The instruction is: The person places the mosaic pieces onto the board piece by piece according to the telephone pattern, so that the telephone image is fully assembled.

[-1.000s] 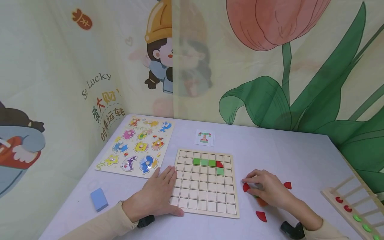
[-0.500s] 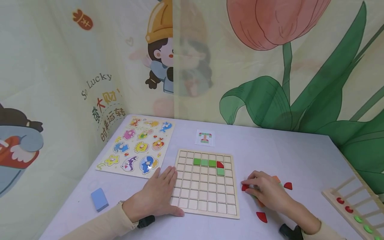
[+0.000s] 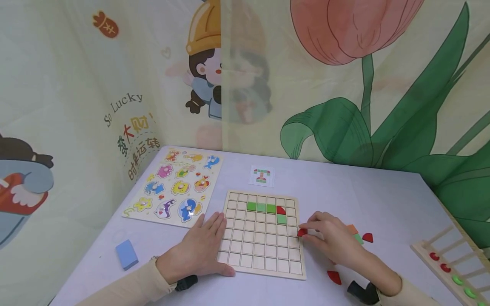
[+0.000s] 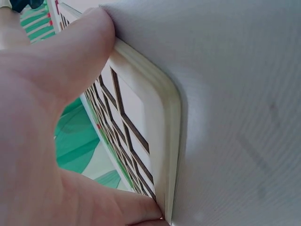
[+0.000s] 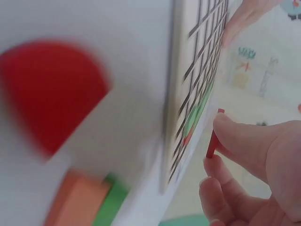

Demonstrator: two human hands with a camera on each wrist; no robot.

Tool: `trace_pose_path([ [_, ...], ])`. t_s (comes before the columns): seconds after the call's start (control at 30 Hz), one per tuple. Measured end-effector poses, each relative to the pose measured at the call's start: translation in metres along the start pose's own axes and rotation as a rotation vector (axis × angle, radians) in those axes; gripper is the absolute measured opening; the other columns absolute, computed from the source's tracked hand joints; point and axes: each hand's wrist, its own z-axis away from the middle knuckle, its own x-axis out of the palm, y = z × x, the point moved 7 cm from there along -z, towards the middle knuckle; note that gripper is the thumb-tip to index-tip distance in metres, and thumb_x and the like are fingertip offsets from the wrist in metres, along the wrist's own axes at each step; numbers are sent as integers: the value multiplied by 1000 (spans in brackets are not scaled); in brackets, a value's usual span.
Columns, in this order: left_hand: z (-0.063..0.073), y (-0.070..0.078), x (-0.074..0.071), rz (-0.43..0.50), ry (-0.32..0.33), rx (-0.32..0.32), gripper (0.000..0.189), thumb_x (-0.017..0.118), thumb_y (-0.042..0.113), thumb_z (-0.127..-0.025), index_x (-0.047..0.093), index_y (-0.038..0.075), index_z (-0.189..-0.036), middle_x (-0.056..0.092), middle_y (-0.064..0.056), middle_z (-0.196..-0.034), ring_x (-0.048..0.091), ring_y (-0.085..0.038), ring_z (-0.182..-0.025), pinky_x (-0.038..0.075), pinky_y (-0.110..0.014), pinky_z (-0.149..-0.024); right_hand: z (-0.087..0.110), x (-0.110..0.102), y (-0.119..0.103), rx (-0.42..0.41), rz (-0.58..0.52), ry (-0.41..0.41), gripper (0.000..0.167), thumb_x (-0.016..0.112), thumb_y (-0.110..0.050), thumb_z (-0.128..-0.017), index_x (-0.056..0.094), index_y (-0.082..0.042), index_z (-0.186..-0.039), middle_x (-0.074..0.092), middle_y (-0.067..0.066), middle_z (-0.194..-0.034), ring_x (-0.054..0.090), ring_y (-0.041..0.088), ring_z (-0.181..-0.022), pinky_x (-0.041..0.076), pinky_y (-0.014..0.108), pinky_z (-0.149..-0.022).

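My right hand (image 3: 337, 240) pinches a red quarter-circle tile (image 3: 302, 232) between thumb and fingers, at the right edge of the wooden grid board (image 3: 305, 272). In the right wrist view the red tile (image 5: 215, 136) is edge-on, held off the board. My left hand (image 3: 200, 244) rests at the board's lower left corner with fingers extended; in the left wrist view its thumb (image 4: 89, 47) touches the board's rim. Several green tiles (image 3: 261, 207) sit in a row in the grid. At the row's right end lies a red quarter tile (image 3: 280, 210), with a green tile (image 3: 281, 219) below it.
Right of the board lie red quarter tiles (image 3: 334, 277), an orange tile (image 3: 351, 229) and a green one (image 3: 358, 238). A pattern card (image 3: 261, 176) lies behind the board. An animal puzzle (image 3: 172, 187) and blue block (image 3: 126, 254) are left; a wooden rack (image 3: 440, 265) is right.
My right hand has lifted the red quarter tile from the loose pile and carried it left to the board's edge. The left hand has stayed in place.
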Motion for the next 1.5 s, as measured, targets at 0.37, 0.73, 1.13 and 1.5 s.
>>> trace_pose_path([
  [0.37, 1, -1, 3, 16, -2, 1, 124, 62, 88, -74, 37, 0, -157, 32, -17, -168, 27, -31, -158, 25, -57, -127, -42, 17, -47, -198, -54, -23, 25, 85, -20, -84, 82, -15, -108, 67, -4, -94, 55, 12, -82, 43, 20, -67],
  [0.73, -1, -2, 7, 35, -17, -1, 125, 62, 88, -73, 35, 1, -158, 30, -15, -169, 25, -30, -159, 24, -57, -127, -94, 36, -78, -330, -124, -35, 23, 83, -20, -87, 82, -12, -107, 70, -4, -92, 61, 14, -81, 45, 20, -68],
  [1.13, 0, 0, 3, 33, -7, 12, 123, 63, 87, -75, 35, 0, -157, 31, -16, -168, 26, -30, -159, 24, -57, -127, -139, 58, -85, -349, -127, -60, 21, 80, -21, -90, 81, -11, -109, 74, -1, -95, 65, 15, -87, 48, 23, -70],
  [1.5, -1, -2, 4, 10, -16, 5, 124, 60, 89, -75, 34, 1, -158, 29, -15, -169, 24, -30, -159, 23, -57, -127, -148, 70, -88, -257, -76, -128, 15, 82, -21, -88, 84, -14, -101, 75, -1, -89, 63, 10, -80, 48, 25, -65],
])
